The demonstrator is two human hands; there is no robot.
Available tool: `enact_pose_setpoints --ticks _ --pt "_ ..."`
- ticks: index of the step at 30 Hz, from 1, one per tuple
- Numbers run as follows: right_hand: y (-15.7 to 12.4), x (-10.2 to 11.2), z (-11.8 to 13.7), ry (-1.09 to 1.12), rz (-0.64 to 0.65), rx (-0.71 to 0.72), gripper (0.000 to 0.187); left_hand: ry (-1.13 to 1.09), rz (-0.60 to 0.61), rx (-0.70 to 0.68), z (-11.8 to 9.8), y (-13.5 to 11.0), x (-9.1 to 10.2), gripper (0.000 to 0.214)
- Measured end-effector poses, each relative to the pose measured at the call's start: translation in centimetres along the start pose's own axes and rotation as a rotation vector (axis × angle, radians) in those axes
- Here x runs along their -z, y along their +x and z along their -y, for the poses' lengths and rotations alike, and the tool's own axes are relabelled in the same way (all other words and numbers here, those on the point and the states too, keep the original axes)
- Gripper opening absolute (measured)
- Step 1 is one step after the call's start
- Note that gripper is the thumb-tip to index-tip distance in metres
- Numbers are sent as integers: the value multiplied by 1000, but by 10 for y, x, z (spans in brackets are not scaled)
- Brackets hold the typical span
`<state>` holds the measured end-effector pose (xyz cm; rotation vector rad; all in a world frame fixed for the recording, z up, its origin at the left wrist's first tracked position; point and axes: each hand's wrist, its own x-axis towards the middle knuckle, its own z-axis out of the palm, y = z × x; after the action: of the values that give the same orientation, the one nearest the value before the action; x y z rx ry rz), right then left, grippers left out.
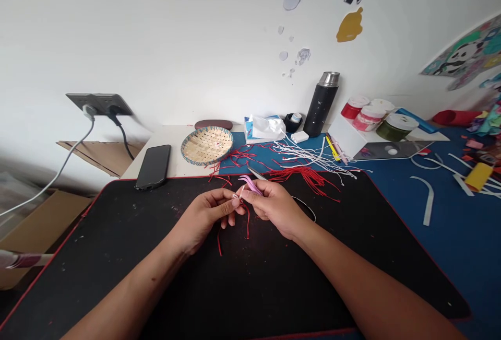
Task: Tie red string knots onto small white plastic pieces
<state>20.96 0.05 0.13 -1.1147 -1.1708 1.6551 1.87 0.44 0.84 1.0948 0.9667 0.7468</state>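
- the left hand (205,215) is nearly closed, its fingertips pinched together, with thin red cords (247,222) hanging from them
- the right hand (275,207) is curled, thumb and fingers gripping pink tweezers (250,185), whose tips reach the left fingertips
- both hands hover above a black desk mat (117,277) with a red edge
- a bundle of red cords (301,175) lies at the mat's far edge, just beyond the right hand
- white cords (309,154) lie spread on a blue sheet (230,165) farther back
- a woven bamboo tray (186,154) and a black smartphone (152,166) sit back to the left
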Motion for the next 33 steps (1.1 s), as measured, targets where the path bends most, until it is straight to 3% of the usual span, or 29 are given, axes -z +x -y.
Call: enact_pose_setpoints --ticks 4,10,19,33 --pt "1 1 -2 -19 -24 19 39 -54 -66 -16 1 2 1 35" --pt "0 2 -5 -223 -27 77 33 -84 -89 -48 4 3 0 42" --pt "0 1 -4 -186 -23 59 30 48 -19 -91 -1 0 3 38" --pt "1 3 -9 -205 -32 30 26 374 -167 -245 5 -2 6 27"
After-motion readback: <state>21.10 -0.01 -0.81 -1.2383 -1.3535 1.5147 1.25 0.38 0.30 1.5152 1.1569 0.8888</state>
